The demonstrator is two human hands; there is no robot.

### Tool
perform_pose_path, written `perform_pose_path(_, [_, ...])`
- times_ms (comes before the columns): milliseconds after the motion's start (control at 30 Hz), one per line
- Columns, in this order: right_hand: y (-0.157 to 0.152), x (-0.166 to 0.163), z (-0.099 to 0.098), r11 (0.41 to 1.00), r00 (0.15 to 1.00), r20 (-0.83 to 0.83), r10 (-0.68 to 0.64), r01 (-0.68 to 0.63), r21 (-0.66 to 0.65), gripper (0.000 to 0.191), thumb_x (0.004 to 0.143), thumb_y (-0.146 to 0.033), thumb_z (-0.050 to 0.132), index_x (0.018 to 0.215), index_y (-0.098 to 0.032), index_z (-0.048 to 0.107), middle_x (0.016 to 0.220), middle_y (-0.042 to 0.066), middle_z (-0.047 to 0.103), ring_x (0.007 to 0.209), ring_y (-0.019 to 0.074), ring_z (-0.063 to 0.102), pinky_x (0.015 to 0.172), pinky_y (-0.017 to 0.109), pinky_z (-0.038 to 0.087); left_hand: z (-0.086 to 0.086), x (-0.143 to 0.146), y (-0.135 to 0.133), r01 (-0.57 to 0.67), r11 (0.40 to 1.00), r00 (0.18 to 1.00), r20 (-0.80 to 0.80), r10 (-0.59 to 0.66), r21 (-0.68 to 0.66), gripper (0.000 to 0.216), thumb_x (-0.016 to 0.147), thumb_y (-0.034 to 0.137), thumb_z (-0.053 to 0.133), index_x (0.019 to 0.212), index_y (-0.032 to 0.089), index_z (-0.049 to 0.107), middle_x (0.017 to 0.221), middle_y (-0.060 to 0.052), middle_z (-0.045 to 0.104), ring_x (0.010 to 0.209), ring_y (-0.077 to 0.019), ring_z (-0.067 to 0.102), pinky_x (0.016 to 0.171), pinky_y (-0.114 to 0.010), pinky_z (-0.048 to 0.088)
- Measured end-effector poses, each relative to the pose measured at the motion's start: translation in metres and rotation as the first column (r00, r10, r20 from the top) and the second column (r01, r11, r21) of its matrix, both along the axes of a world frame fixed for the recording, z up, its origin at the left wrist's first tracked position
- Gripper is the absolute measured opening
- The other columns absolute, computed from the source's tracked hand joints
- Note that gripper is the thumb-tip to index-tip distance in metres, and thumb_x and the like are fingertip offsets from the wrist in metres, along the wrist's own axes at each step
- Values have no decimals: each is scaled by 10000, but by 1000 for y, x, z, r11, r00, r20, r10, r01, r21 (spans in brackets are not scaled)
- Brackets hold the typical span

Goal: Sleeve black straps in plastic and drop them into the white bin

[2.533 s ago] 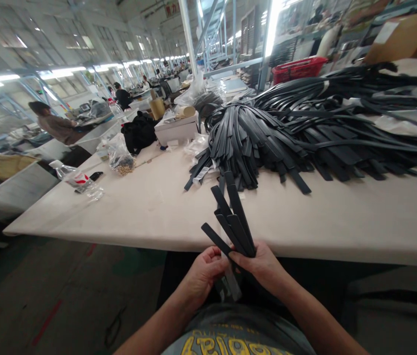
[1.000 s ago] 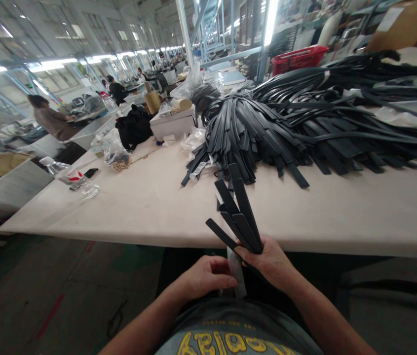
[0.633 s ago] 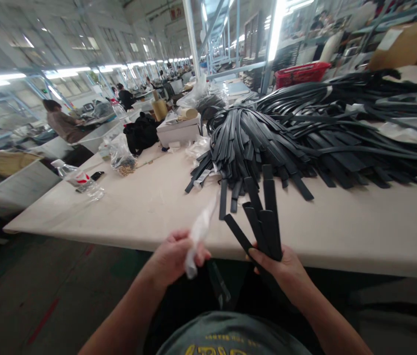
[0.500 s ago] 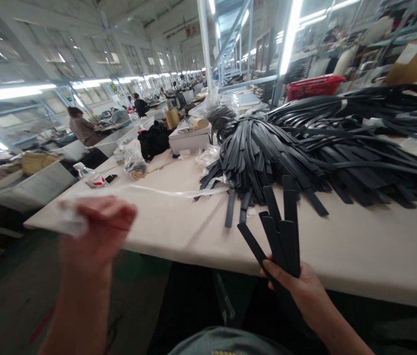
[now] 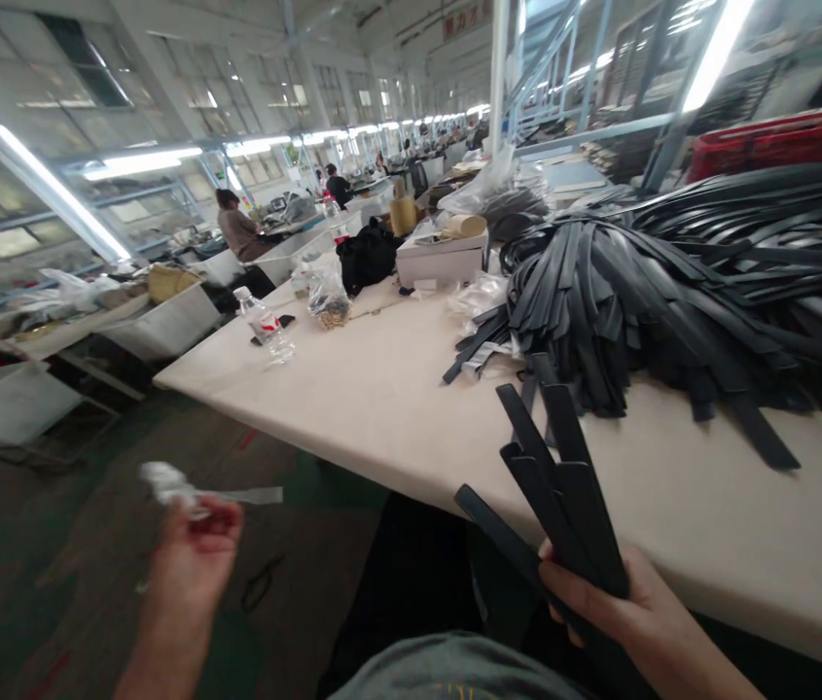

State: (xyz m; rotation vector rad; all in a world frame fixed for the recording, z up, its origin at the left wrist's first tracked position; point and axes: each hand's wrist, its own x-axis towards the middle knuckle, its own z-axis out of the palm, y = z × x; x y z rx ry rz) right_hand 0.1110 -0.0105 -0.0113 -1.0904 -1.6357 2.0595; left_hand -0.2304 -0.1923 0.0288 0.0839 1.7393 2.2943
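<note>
My left hand (image 5: 196, 554) is out over the floor, left of the table, its fingers closed on a crumpled strip of clear plastic (image 5: 166, 483). One flat end of that strip trails to the right. At the table's front edge my right hand (image 5: 619, 608) grips several flat black straps (image 5: 556, 476), fanned out with their square ends upward. Their lower parts run down out of view. Beyond them a big heap of similar black straps (image 5: 586, 301) lies on the table, some ends hanging toward me.
The pale table (image 5: 352, 408) spans the middle. On it are a plastic bottle (image 5: 265, 326), a clear bag of small parts (image 5: 328, 297), a black cloth bundle (image 5: 367, 255) and a white box (image 5: 440, 261). A red basket (image 5: 782, 141) stands behind. A person (image 5: 239, 228) sits far left.
My left hand has moved down and away from the table with the plastic strip, which no longer stretches toward the heap. The view has turned left. My right hand keeps the straps.
</note>
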Motion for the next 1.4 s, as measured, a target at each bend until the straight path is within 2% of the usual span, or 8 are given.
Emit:
perform_pose_path(67, [-6, -14, 4, 991, 991, 39, 125, -127, 42, 462, 731, -636, 642, 744, -175, 611, 591, -8, 555, 542, 140, 503, 499, 246, 428, -36, 21, -1, -31, 999, 964, 265, 22, 31, 295, 919, 193, 547, 629, 164, 597, 531, 50, 652, 481, -78, 593, 562, -229, 554])
perform_pose_path(133, [-12, -28, 3, 972, 975, 96, 198, -208, 107, 403, 789, -572, 606, 739, -173, 595, 605, -14, 544, 555, 133, 494, 515, 239, 416, -65, 46, 8, -12, 996, 877, 479, -32, 88, 210, 894, 130, 569, 694, 144, 631, 628, -2, 706, 526, -90, 637, 604, -257, 585])
perform_pose_path(233, [-22, -44, -1, 939, 952, 169, 256, -287, 192, 320, 833, -475, 567, 720, -176, 569, 601, -30, 507, 545, 117, 445, 504, 230, 371, -83, 73, 24, 101, 980, 854, 490, -174, 172, 80, 815, 138, 686, 740, 119, 666, 718, -49, 731, 582, -114, 667, 617, -263, 594])
perform_pose_path(400, [-33, -57, -2, 908, 930, 230, 288, -341, 244, 288, 840, -410, 533, 658, -195, 472, 586, -55, 374, 546, 104, 330, 482, 227, 294, -80, 82, 34, 270, 934, 859, 380, -343, 233, 309, 578, 295, 893, 729, 106, 700, 719, -52, 731, 615, -128, 663, 616, -229, 576])
perform_pose_path(600, [-33, -64, 1, 881, 903, 261, 341, -404, 247, 284, 835, -390, 523, 649, -206, 415, 604, -60, 318, 562, 104, 291, 489, 229, 268, -84, 87, 32, 431, 880, 802, 361, -475, 200, 307, 608, 339, 873, 708, 96, 713, 670, -32, 715, 586, -94, 628, 593, -173, 521])
perform_pose_path(900, [-37, -73, -4, 846, 900, 325, 290, -400, 352, 280, 828, -353, 517, 617, -215, 395, 601, -53, 329, 551, 104, 287, 467, 227, 266, -95, 78, 25, 415, 892, 815, 363, -452, 180, 302, 626, 351, 861, 731, 108, 715, 697, -36, 723, 611, -107, 640, 628, -193, 523])
perform_pose_path(1167, [-39, -85, -11, 791, 888, 344, 306, -438, 427, 188, 819, -293, 512, 658, -200, 491, 606, -48, 400, 574, 116, 348, 508, 225, 305, -99, 77, 23, 399, 901, 821, 371, -435, 172, 318, 601, 355, 875, 704, 121, 686, 666, -16, 696, 592, -98, 618, 620, -197, 519])
perform_pose_path(1400, [-40, -91, -11, 762, 867, 370, 335, -480, 434, 154, 801, -270, 522, 666, -196, 532, 591, -47, 465, 561, 118, 404, 501, 215, 315, -107, 76, 13, 370, 917, 774, 495, -394, 152, 386, 551, 374, 897, 762, 153, 660, 665, 9, 676, 575, -105, 613, 609, -239, 534])
